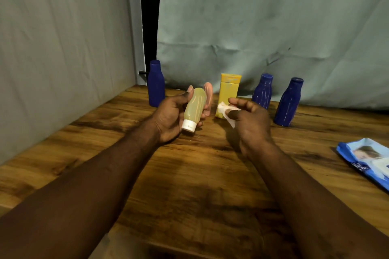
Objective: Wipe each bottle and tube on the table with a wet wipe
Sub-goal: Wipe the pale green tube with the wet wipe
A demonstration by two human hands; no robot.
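My left hand (171,114) grips a pale yellow translucent tube (194,107) with a white cap pointing down toward me, held above the wooden table (189,174). My right hand (249,121) pinches a crumpled white wet wipe (224,110) a short way to the right of the tube, not touching it. Behind the hands stand a pink tube (208,95), partly hidden by the held tube, and a yellow tube (228,90). A dark blue bottle (156,84) stands at the back left, and two more blue bottles (263,90) (288,103) stand at the back right.
A blue pack of wet wipes (368,160) lies at the table's right edge. Grey-green cloth (273,17) hangs behind the table, and a grey wall (63,38) runs along its left side. A dark gap (150,17) shows between them.
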